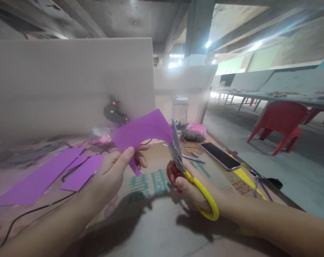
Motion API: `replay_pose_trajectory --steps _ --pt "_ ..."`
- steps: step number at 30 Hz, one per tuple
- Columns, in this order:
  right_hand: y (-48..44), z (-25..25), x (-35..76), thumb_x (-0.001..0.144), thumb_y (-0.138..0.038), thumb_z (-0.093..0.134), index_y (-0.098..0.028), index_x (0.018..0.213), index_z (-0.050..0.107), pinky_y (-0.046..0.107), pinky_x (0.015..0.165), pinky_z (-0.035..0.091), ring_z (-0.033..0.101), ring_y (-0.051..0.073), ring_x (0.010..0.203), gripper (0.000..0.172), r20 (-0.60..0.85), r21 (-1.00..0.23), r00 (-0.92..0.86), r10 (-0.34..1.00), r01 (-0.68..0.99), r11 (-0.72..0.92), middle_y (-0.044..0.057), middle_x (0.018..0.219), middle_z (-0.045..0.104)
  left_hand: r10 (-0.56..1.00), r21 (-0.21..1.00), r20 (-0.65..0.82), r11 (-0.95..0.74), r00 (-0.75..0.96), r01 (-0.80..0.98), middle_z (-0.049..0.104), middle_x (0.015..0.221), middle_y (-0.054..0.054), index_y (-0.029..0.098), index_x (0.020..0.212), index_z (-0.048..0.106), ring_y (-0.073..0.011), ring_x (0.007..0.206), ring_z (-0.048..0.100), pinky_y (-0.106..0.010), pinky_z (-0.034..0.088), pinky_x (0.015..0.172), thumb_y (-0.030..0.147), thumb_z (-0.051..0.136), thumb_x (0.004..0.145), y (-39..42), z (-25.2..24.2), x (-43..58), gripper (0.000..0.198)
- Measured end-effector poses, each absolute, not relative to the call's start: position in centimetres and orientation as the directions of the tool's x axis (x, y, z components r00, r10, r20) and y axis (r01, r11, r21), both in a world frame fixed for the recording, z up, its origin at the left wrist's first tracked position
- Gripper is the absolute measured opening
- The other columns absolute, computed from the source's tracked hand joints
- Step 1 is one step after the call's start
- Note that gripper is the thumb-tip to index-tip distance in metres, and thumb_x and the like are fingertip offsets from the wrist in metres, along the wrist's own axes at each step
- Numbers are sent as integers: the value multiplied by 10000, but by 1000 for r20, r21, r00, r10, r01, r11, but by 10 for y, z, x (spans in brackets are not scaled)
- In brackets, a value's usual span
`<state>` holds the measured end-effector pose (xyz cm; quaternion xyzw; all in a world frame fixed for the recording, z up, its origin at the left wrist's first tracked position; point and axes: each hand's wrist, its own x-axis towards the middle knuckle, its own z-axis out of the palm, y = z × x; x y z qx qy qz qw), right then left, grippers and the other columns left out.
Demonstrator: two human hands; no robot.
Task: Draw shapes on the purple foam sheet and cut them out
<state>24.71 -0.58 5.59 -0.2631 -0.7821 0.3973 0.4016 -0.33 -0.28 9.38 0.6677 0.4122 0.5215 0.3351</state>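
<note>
My left hand [117,166] pinches a purple sheet of paper [148,125] by its lower edge, above the table. The sheet has a curved cut along its underside and a faint curved line across its face. In my right hand [190,185] is a pair of scissors [179,160] with one yellow and one red handle, fingers through the loops. The blades point up and touch the sheet's right corner; how far they are apart is hard to see. Below both hands lies flattened cardboard [156,210] printed with green characters.
More purple paper pieces [41,175] and a black cable [41,207] lie at the left. A phone [221,156], a pen [193,158], grey yarn [192,135] and a lidded clear jar [181,112] are to the right. White partitions [71,85] stand behind; a red chair [281,123] is beyond.
</note>
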Motion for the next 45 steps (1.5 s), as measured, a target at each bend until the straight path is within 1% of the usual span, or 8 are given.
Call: replay_pose_trajectory --steps 7,12,18,23,33,36,40,45 --pt "-7 55 247 966 -745 468 -222 964 473 307 630 415 448 152 703 522 426 -845 -508 749 72 529 10 829 489 914 879 386 -405 121 253 735 804 -62 228 709 746 -271 981 643 -398 434 996 537 477 1035 -3 94 -2 524" --pt "-7 56 247 973 -722 475 -227 955 465 307 633 407 445 158 711 496 416 -848 -518 748 77 525 7 825 479 919 878 383 -395 96 271 725 786 -57 232 701 741 -270 951 643 -407 433 1000 558 474 1028 -4 95 0 533" --pt "-5 53 246 959 -704 521 -226 990 470 302 622 403 445 153 693 482 440 -848 -504 744 41 529 0 808 489 906 869 407 -423 115 259 735 821 -56 237 721 745 -264 987 640 -391 435 1007 515 455 1048 -5 93 -2 518" --pt "-6 57 246 970 -716 496 -219 958 485 301 614 416 447 147 694 497 434 -845 -508 744 56 531 8 817 508 915 889 384 -403 124 217 741 827 -41 247 716 746 -253 1014 635 -380 413 1046 529 465 1050 -5 92 -4 519" --pt "-8 43 242 946 -729 535 -229 1041 519 280 572 436 443 150 697 509 371 -918 -453 811 -49 392 5 829 460 906 881 400 -422 137 214 776 906 -62 237 691 742 -290 1213 614 -404 384 1112 533 468 1045 -3 95 -1 536" --pt "-8 43 243 931 -734 558 -226 1074 517 285 573 439 459 144 676 529 342 -930 -448 826 -34 366 7 834 476 899 870 417 -438 137 225 775 871 -55 232 698 747 -274 1152 641 -384 400 1102 522 474 1042 -3 97 -1 526" --pt "-6 41 245 948 -731 528 -221 1028 503 273 557 413 434 122 637 516 330 -929 -461 824 -4 370 -1 834 473 887 859 435 -460 153 224 752 793 -32 222 712 747 -224 906 671 -356 464 1006 496 477 1041 -2 99 -3 506" --pt "-3 39 246 987 -690 496 -220 971 484 266 552 376 400 113 615 471 371 -903 -487 790 10 430 -20 784 452 866 832 469 -500 174 240 750 788 -35 218 696 735 -225 964 679 -318 486 938 475 466 1048 -1 102 -4 513"
